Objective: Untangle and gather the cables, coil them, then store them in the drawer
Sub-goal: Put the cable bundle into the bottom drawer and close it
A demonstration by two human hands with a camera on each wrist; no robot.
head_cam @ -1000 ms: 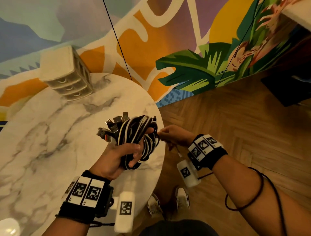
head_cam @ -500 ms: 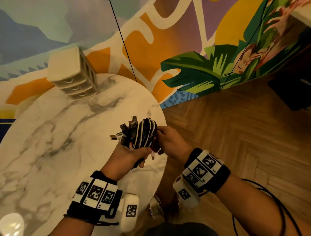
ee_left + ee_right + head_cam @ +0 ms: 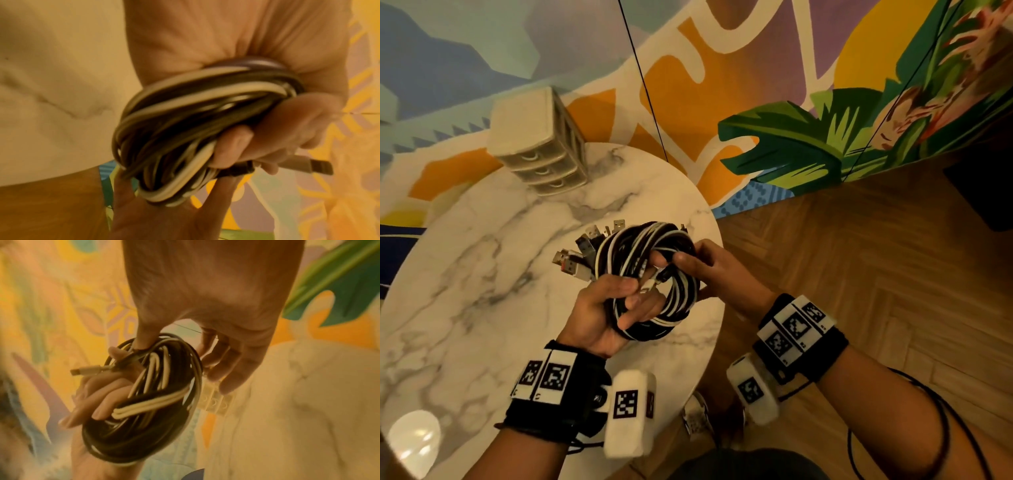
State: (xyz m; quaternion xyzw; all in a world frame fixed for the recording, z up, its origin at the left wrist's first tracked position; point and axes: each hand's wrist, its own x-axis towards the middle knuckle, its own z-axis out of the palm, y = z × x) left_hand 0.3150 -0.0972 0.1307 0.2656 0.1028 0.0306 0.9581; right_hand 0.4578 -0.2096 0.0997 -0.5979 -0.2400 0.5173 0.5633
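— What's nearest to us?

— The two wrists, each strapped with a black band carrying white square-patterned markers. Just past them, the left hand (image 3: pixel 602 317) has its fingers curled through the coiled bundle of black and white cables (image 3: pixel 650 274), gripping it tight; the loops wrap round those fingers.

— And the other hand?

— The right hand (image 3: pixel 717 270) is at the coil's right side. Its thumb and forefinger pinch a dark strand at the top of the loops, while the remaining fingers lie loosely spread behind the coil.

— Where is the bundle, exactly?

— Held in the air over the near-right edge of the round white marble table (image 3: pixel 482 274), not resting on it. A cluster of silver and grey USB plugs (image 3: pixel 582 253) fans out from the coil's left side, above the marble. One more plug with a pale metal tip (image 3: pixel 304 167) pokes out between the left hand's fingers; the wrist views show that best, though blurred.

— Anything farther back on the table?

— At its far edge, well apart from the coil, stands a small cream plastic chest of three drawers (image 3: pixel 541 144), all three pushed in.

— And beyond?

— Behind the table, a painted wall with orange shapes and green leaves (image 3: pixel 791 154). To the table's right, wooden herringbone flooring (image 3: pixel 876 274).
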